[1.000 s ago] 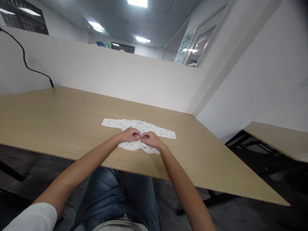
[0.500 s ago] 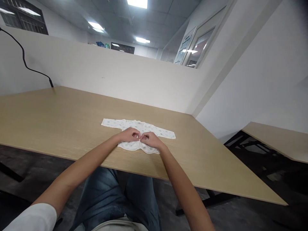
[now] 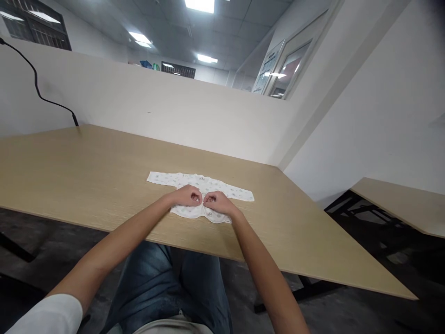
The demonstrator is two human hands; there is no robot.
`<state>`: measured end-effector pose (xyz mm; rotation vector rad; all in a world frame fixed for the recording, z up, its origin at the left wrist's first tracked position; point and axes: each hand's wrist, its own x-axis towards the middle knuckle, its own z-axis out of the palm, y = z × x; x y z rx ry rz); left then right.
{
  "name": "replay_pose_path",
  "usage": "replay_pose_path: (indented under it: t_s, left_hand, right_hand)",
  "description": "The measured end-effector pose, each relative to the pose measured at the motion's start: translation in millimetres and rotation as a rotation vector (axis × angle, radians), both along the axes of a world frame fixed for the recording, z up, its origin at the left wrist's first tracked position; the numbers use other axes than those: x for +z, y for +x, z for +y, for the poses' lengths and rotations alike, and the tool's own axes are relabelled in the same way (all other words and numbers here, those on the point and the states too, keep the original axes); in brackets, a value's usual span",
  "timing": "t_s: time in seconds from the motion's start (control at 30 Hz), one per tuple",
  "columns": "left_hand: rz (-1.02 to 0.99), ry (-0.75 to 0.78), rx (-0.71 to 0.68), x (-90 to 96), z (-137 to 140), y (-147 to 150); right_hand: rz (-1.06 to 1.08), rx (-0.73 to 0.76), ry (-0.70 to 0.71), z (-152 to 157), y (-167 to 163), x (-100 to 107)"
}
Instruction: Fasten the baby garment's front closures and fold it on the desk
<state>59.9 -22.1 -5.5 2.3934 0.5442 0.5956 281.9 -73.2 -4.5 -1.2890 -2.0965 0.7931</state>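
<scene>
A small white long-sleeved baby top [image 3: 212, 186] with a faint print lies flat on the table, its sleeves spread to both sides. My left hand [image 3: 187, 195] rests over the left half of its front, thumb and fingertips pinched at the middle opening. Close beside it, my right hand [image 3: 217, 201] pinches the right half of the front at the same line. A small gap separates the two sets of fingertips. The lower hem shows below my hands, drawn up at the centre. Whatever fastening lies between the fingers is too small to make out.
The wooden table [image 3: 114, 157] runs up to a white partition [image 3: 174, 106]. A black flexible stem [image 3: 45, 99] rises from its far left edge. Another table [image 3: 399, 204] stands to the right beside the wall. My legs are under the front edge.
My fingertips have drawn slightly apart at the centre of the baby top. The garment lies in the same place.
</scene>
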Motion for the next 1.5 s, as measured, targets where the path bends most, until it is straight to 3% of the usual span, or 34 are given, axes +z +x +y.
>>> replay_pose_path:
  t_s: [1.0, 1.13, 1.3, 1.5]
  left_hand:
    - [0.01, -0.069, 0.009, 7.0, -3.2, -2.4]
    - [-0.007, 0.001, 0.013, 7.8, -4.2, -1.2]
    - [-0.061, 0.23, 0.144, 9.0, -5.6, 2.8]
    - [-0.067, 0.254, 0.325, 5.2, 2.4, 2.1]
  right_hand:
    - [-0.01, -0.094, 0.099, 1.6, -2.6, -4.5]
    - [-0.017, -0.092, 0.093, 1.4, -1.9, -4.5]
    - [-0.025, -0.1, 0.109, 0.3, -2.6, -2.9]
    - [-0.026, -0.099, 0.117, 0.8, -2.6, -3.3]
